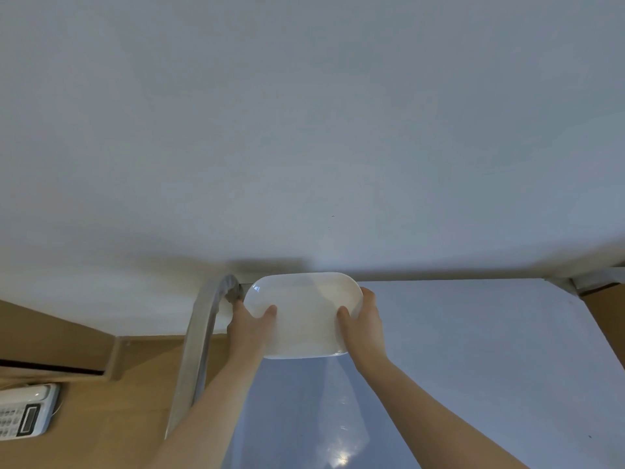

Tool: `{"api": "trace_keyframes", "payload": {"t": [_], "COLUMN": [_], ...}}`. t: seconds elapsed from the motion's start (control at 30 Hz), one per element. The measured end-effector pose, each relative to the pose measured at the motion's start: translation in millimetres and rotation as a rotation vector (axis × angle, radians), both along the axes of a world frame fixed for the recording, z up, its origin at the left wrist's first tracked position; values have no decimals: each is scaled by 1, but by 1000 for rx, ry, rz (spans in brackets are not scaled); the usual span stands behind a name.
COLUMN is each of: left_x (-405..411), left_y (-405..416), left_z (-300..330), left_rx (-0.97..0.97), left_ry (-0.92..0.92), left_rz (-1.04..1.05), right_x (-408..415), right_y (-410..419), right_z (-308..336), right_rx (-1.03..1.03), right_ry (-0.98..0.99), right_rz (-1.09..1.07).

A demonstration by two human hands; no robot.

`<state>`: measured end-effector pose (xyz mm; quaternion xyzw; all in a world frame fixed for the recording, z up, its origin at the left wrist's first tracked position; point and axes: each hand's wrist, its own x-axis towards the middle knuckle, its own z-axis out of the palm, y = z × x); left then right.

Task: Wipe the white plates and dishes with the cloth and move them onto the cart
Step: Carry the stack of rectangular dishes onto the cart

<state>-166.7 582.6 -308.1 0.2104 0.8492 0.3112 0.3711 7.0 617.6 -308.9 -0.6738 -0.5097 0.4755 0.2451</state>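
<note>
A white oval dish (304, 316) is held up in front of me, near the wall. My left hand (248, 324) grips its left edge, thumb on top. My right hand (363, 319) grips its right edge the same way. The dish hangs over the far end of a glossy blue-grey surface (473, 350), which may be the cart top. A curved metal handle bar (203, 340) rises just left of my left hand. No cloth shows in this view.
A white wall (304, 130) fills the upper frame right behind the dish. A brown wooden desk (101, 418) lies at the lower left with a white telephone (27, 414) on it. More brown wood sits at the far right (608, 306).
</note>
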Motion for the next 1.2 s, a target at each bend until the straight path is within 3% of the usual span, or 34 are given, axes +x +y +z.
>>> {"api": "trace_keyframes", "payload": {"t": [0.53,1.0,1.1,1.2], "left_x": [2,34,46,66], "left_y": [-7,-26,-37,-41], "left_z": [13,45,47,56], "left_rx": [-85,52,266,156], "left_ry": [70,742,803,748], "left_rz": [-114,-513,-618,-698], "right_x": [3,30,47,66], "right_y": [0,-13,-23,-36], "right_z": [0,25,32,44], "right_rx": [-26,125,145,186], "right_ry": [-123,-484,-507,-523], "right_rz": [92,308,294,274]}}
